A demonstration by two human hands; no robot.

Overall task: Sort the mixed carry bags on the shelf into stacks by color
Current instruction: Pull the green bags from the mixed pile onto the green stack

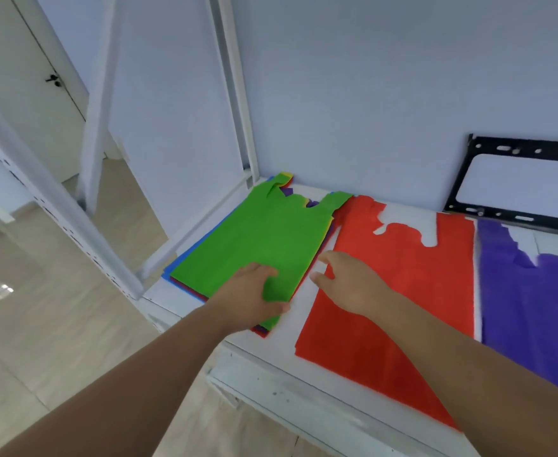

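Green bag [264, 239] is top of the mixed pile [185, 275], far left of the shelf [304, 384], against the left frame. Blue, red, yellow and purple edges poke out under it, so the pile is several bags deep; we can't count them.

Our left hand [254, 296] is on the green bag's near corner. Fingers [264, 275] lie on top, thumb curls under the edge: clamped on that corner, which is bunched up slightly.

Our right hand [346, 282] hovers over the left edge of the red bag [402, 275], fingers apart, holding nothing. Can't tell whether it touches the red bag.

Step in hand, as we read it: peel the green bag off the pile. No green stack in view, so it needs a new spot.

Next move calls for:
- lifting only the top sheet, since the bags below look thin and may drag along
- right hand either pinning the pile or taking the far side of the green bag
- free shelf space; the white strip between pile and red bag is narrow

Sorted so far: red bag flat just right of the pile, purple bag [531, 308] flat just right of that, with a thin white gap between them. Can't tell whether either is more than one bag.

No bins or trays. A black metal bracket [514, 183] leans on the back wall behind the purple bag.
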